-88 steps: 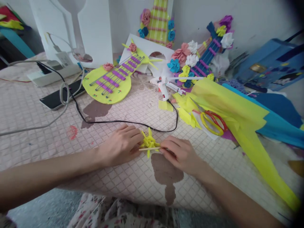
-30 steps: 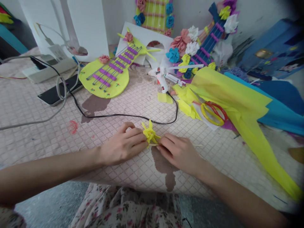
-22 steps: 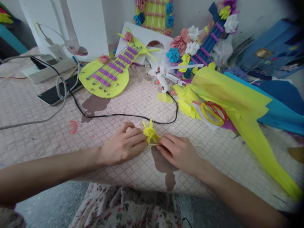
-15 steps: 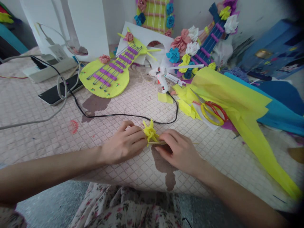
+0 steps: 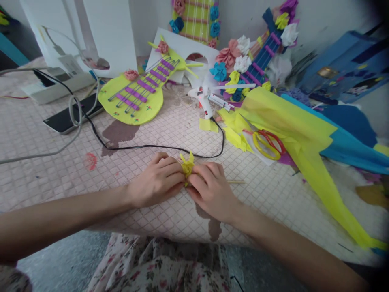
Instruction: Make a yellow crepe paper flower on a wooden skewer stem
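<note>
Between my hands is a yellow crepe paper flower [image 5: 187,165] with petal tips sticking up, just above the tiled-pattern tablecloth. My left hand [image 5: 158,178] has its fingers closed on the flower's left side. Pressed against its right side are the bent fingers of my right hand [image 5: 211,188], which cover part of it. A thin wooden stick [image 5: 237,181] pokes out to the right from behind my right hand; its other end is hidden.
A black cord [image 5: 146,146] loops beyond my hands to a white glue gun [image 5: 205,101]. Scissors [image 5: 267,144] lie on yellow crepe paper [image 5: 291,117] at right. Behind stands a yellow paper guitar [image 5: 136,99]; a phone [image 5: 69,115] lies left.
My right hand has moved left along the stick onto the flower, covering more of it. The view has shifted slightly.
</note>
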Available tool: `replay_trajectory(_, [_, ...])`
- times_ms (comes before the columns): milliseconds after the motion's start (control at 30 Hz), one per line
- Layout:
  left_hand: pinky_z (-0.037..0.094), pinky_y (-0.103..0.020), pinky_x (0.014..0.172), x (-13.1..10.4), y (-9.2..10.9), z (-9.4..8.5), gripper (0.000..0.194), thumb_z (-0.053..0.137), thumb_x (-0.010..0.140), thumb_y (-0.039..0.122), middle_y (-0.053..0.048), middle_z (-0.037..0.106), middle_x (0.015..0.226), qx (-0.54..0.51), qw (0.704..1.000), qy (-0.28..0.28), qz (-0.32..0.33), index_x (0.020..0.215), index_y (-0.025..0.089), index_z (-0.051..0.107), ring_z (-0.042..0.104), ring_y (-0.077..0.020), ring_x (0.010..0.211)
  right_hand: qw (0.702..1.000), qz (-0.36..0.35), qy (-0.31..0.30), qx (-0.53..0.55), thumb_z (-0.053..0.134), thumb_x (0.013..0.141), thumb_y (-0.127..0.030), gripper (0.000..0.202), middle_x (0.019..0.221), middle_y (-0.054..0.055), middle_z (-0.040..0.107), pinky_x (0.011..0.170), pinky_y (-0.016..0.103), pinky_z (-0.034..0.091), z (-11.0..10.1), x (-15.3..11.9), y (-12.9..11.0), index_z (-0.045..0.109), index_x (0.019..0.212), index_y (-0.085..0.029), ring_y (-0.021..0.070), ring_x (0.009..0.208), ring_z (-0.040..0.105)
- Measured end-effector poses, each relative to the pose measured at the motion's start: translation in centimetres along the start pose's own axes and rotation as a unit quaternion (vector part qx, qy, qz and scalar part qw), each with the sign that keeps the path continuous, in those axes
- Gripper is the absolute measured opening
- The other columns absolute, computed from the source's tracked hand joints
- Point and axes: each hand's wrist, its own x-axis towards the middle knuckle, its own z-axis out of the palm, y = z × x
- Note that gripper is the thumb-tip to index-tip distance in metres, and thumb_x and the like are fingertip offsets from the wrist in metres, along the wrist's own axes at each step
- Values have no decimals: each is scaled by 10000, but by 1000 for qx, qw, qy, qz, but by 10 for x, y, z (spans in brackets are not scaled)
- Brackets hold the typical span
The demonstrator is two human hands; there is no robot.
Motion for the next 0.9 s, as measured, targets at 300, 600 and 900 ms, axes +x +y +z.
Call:
replay_trajectory(300, [367, -378, 824, -1, -1, 3, 117, 514, 887, 189, -18, 646, 812, -4, 1000, 6, -7, 801, 164, 589, 526, -166, 834, 1000, 1, -11, -27, 459, 894, -203, 147, 962, 76, 593, 820, 409, 355, 1, 1, 1, 584, 819, -182, 230, 929, 440])
replay_trajectory(600, [360, -385, 844, -2, -2, 0, 93, 504, 892, 180, -22, 648, 897, -1, 1000, -22, -1, 903, 184, 597, 529, -179, 897, 1000, -4, -8, -17, 452, 900, -188, 168, 901, 75, 595, 808, 398, 361, 2, 1, 3, 590, 808, -166, 223, 905, 445])
replay_trajectory(900, [342, -409, 862, -3, 0, -1, 74, 494, 909, 189, -8, 640, 909, 25, 1000, -13, 4, 908, 184, 568, 524, -181, 894, 1000, 6, 2, -3, 506, 864, -166, 99, 877, 63, 590, 792, 387, 366, 3, 2, 5, 577, 796, -167, 217, 886, 451])
